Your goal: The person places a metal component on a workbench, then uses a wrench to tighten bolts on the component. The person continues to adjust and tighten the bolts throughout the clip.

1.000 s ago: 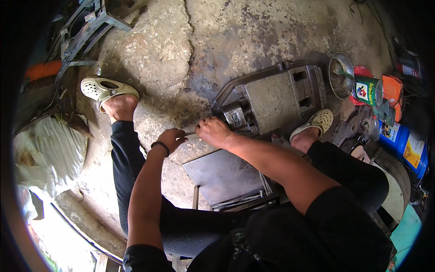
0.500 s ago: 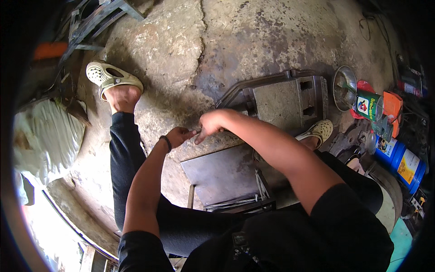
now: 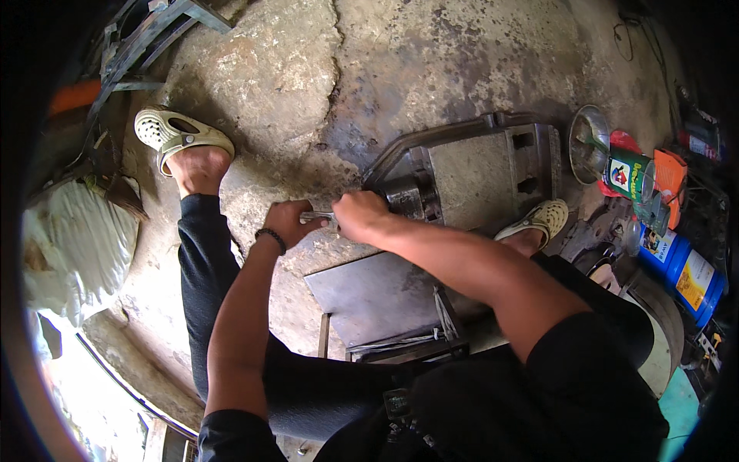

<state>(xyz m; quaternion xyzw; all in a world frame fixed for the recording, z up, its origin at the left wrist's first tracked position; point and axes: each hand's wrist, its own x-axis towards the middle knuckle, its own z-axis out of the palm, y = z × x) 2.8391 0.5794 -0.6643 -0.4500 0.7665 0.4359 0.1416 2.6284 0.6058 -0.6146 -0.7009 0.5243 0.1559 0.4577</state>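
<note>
My left hand, with a dark bead bracelet at its wrist, is closed on one end of a small shiny metal rod. My right hand is closed around the other end, so the fingers hide most of the piece and its kind is unclear. Just right of my right hand, a heavy metal machine part lies on the floor, with a dark round shaft at its near left. Nearer to me than the hands is a flat grey metal plate.
A metal bowl, a green packet, an orange packet and a blue bucket stand at the right. A whitish sack and a metal frame are at the left. My feet in pale clogs flank the work.
My hands have drawn slightly apart and the left fingers have curled in. More of the metal rod shows between them. The shaft beside my right hand has come into sight.
</note>
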